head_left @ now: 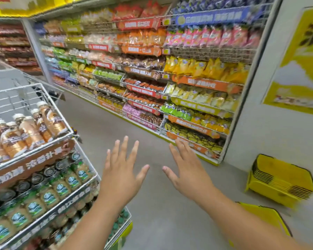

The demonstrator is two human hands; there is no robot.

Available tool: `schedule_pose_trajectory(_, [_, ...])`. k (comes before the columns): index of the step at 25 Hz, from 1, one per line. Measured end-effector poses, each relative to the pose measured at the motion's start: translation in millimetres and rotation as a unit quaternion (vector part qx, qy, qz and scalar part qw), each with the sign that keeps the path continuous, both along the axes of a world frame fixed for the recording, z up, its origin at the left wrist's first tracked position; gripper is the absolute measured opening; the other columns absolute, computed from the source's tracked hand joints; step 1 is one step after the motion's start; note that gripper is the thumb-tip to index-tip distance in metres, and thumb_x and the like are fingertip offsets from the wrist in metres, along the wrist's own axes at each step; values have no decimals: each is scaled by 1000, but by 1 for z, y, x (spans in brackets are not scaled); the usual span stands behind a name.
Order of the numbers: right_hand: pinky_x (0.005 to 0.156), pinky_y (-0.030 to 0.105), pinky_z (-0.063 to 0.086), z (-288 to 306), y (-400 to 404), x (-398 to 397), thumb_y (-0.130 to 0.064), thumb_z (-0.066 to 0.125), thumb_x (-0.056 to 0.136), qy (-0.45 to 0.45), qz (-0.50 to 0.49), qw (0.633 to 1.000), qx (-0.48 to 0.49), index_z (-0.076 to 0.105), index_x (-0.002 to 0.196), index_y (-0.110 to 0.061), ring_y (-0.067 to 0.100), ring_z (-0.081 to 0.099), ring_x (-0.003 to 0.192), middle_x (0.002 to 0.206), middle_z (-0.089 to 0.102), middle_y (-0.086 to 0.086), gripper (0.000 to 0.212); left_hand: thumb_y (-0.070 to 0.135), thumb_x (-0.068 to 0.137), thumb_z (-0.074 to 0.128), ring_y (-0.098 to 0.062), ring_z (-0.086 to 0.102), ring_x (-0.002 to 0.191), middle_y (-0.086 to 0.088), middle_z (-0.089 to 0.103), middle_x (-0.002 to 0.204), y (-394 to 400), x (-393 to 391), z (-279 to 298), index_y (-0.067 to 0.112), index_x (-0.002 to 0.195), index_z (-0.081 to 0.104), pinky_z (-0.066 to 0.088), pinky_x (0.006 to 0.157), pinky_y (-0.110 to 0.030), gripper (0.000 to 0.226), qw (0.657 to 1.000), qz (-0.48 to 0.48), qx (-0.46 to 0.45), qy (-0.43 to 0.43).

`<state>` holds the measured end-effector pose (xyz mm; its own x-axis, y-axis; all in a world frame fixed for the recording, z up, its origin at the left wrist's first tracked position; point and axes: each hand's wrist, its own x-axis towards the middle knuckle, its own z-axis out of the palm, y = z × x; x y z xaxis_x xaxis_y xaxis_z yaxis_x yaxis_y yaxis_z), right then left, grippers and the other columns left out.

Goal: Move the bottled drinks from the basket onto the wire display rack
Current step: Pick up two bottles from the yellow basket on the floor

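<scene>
The white wire display rack (71, 131) stands at the left, in tiers. Brown bottled drinks (28, 129) with white caps lie on its top tier. Green-labelled bottles (61, 186) with dark caps fill the tier below. My left hand (123, 175) and my right hand (190, 170) are held out over the grey floor in the middle, palms down, fingers spread, holding nothing. A yellow basket (271, 219) sits low at the right, partly hidden behind my right forearm; its contents are out of sight.
A stack of yellow shopping baskets (282, 179) leans against the white wall at the right. A long shelf unit of snack bags (170, 78) runs across the back. Grey floor (101, 123) lies between the rack and the shelves.
</scene>
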<state>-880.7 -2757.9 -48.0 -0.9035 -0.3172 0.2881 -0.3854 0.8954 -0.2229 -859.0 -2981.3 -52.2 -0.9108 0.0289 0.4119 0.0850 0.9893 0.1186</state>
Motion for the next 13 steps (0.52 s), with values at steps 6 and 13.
schedule_pose_trajectory(6, [129, 39, 9, -14, 174, 43, -70, 25, 97, 21, -134, 991, -17, 10, 164, -24, 21, -3, 159, 172, 0, -1, 83, 69, 91, 30, -37, 24, 154, -12, 23, 168, 171, -9, -6, 22, 157, 36, 25, 122, -58, 81, 993, -114, -14, -6])
schedule_pose_trajectory(13, [125, 42, 17, -13, 425, 123, -64, 25, 95, 63, -237, 969, 2, 30, 160, -14, 27, 17, 157, 169, 24, 7, 83, 67, 91, 32, -37, 25, 153, -13, 27, 167, 436, 17, -17, 20, 156, 39, 28, 120, -59, 81, 969, -248, -13, -2])
